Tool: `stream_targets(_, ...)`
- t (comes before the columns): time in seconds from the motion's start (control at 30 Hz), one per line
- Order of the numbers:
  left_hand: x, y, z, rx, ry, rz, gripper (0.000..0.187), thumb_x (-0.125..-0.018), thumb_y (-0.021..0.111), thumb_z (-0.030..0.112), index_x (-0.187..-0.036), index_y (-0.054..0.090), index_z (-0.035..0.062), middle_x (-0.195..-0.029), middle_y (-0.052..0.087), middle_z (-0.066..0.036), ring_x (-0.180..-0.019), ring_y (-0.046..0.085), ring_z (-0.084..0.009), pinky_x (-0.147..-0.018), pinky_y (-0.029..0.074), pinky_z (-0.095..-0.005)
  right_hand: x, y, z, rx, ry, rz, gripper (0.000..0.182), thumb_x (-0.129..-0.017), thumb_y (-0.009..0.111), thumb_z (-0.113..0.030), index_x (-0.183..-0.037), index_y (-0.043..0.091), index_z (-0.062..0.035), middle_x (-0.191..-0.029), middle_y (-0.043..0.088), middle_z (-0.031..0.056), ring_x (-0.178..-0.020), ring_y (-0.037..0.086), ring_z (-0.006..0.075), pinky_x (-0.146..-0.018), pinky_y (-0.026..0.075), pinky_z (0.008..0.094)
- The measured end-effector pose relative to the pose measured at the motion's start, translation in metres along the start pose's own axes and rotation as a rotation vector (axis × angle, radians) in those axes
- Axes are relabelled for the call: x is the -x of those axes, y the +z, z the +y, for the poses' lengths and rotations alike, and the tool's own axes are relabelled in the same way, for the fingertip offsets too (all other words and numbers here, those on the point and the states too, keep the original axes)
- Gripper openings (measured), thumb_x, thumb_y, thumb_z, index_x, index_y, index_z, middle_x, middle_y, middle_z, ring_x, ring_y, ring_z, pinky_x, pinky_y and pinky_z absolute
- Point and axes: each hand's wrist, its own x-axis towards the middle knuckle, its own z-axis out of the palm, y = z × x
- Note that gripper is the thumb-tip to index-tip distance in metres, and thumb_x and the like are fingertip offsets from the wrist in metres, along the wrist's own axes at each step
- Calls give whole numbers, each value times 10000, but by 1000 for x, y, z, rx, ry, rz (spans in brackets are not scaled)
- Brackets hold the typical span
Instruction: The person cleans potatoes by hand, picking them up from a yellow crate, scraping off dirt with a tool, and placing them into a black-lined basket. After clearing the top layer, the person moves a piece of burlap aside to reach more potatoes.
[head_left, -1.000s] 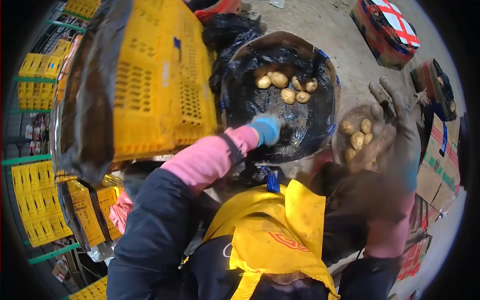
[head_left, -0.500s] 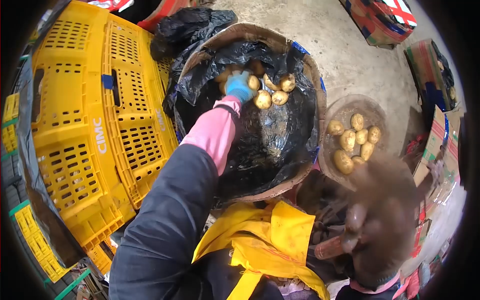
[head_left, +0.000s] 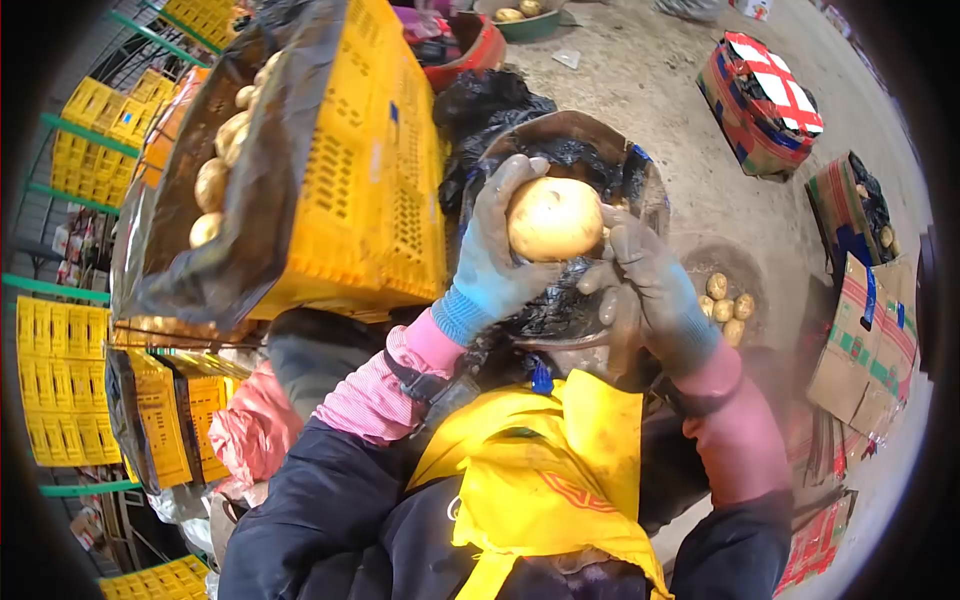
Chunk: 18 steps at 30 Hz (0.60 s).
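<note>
A large pale-yellow potato (head_left: 555, 218) is gripped in my left hand (head_left: 492, 250), raised in front of my chest. The glove is grey and blue, with the thumb along the potato's top and the fingers curled under its lower left side. My right hand (head_left: 650, 275), gloved the same way, is close at the potato's right edge with its fingers bent and apart. Below both hands stands a round container (head_left: 655, 190) lined with black plastic, its inside mostly hidden by the hands and the potato.
To the left stand stacked yellow crates (head_left: 340, 190), with potatoes (head_left: 212, 185) in a dark-lined one. On the floor at right, several smaller potatoes (head_left: 735, 305) lie in a shallow round pan. Taped cardboard boxes (head_left: 765, 105) and flattened cardboard (head_left: 865, 350) are farther right.
My left hand has come up out of the lined container and holds a potato at chest height. My right hand has moved from the lower right to beside it. The view has tilted up.
</note>
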Motion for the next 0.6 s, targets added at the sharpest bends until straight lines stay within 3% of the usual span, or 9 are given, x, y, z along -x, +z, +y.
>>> stream_targets(0.07, 14, -19, 24, -55, 99, -27, 1058, -672, 857, 98, -1547, 268, 23, -1517, 409, -200, -1358, 475, -309, -1153, 387, -415, 9, 20, 10, 13, -79, -36, 573, -1011, 632, -288, -1462, 440, 7, -1035, 659, 83, -672, 602, 88, -567, 502, 213)
stream_targets(0.17, 32, -37, 59, 32, -32, -18, 1101, -702, 870, 146, -1577, 212, 35, -1540, 366, -187, -1367, 456, -294, -1150, 384, -412, 21, 46, 12, -19, -143, -55, 589, -946, 692, -145, -1458, 449, 16, -1080, 668, 85, -684, 607, 81, -584, 513, 210)
stream_targets(0.3, 54, -54, 85, 642, -533, -60, 1053, -794, 828, 106, -1604, 155, 96, -1518, 376, -155, -1354, 452, -236, -1163, 366, -408, 33, 69, 20, 40, -295, -73, 561, -868, 711, -25, -1396, 526, 21, -1102, 669, 73, -694, 607, 78, -585, 510, 199)
stream_targets(0.33, 60, -55, 80, 923, -594, -42, 979, -819, 801, 82, -1593, 203, 108, -1491, 417, -155, -1346, 473, -236, -1165, 372, -414, 33, 74, 27, 67, -357, -61, 532, -877, 709, -30, -1379, 543, 21, -1089, 673, 71, -678, 605, 78, -581, 507, 196)
stream_targets(0.43, 71, -64, 89, 1218, -691, -19, 951, -805, 804, 82, -1577, 249, 107, -1468, 451, -147, -1329, 504, -247, -1135, 418, -413, 42, 73, 31, 43, -216, -80, 477, -904, 668, -71, -1355, 554, 33, -1179, 662, 98, -888, 644, 125, -723, 534, 210)
stream_targets(0.47, 72, -65, 92, 1272, -702, -1, 959, -762, 833, 98, -1558, 298, 105, -1465, 460, -143, -1320, 519, -261, -1120, 436, -420, 43, 73, 33, 15, -190, -81, 452, -917, 657, -80, -1345, 561, 30, -1171, 664, 96, -871, 642, 127, -719, 534, 211)
stream_targets(0.5, 74, -64, 91, 1165, -629, 12, 957, -756, 836, 104, -1554, 307, 104, -1466, 461, -145, -1318, 521, -266, -1127, 427, -425, 44, 72, 35, -13, -164, -82, 429, -930, 647, -89, -1334, 569, 27, -1162, 667, 95, -855, 641, 130, -714, 534, 212)
stream_targets(0.57, 79, -60, 88, 951, -481, 37, 954, -744, 843, 115, -1546, 326, 100, -1469, 462, -148, -1314, 525, -275, -1140, 410, -434, 37, 72, 42, -13, -230, -82, 383, -972, 624, -136, -1323, 580, 10, -1058, 688, 64, -644, 614, 108, -587, 519, 214)
stream_targets(0.6, 76, -58, 102, 557, -399, 88, 1024, -701, 867, 170, -1552, 306, 67, -1463, 466, -165, -1339, 493, -301, -1163, 368, -441, 33, 71, 43, 19, -247, -93, 380, -999, 604, -183, -1328, 573, 5, -1022, 696, 52, -578, 609, 104, -542, 519, 221)
